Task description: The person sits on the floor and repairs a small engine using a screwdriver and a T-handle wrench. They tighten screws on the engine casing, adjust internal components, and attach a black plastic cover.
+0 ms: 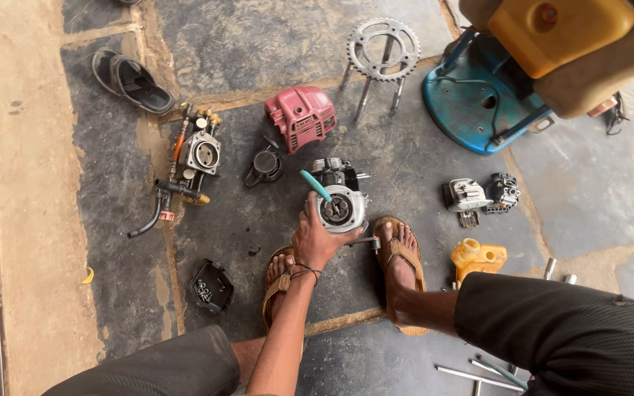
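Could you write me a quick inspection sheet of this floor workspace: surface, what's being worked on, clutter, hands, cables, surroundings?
Surface: dusty stone floor with sandy joints.
Job's things: small engine block standing between the feet; a teal-handled tool rises at it.
Clutter: red engine cover, black round cap, carburettor assembly, sprocket on legs, yellow tank, two small grey engine parts, black cover, loose sandal, metal rods.
Hands: left hand grips the engine block; right hand not in view.
Cables: black hose by the carburettor assembly.
Surroundings: blue seat, yellow container.
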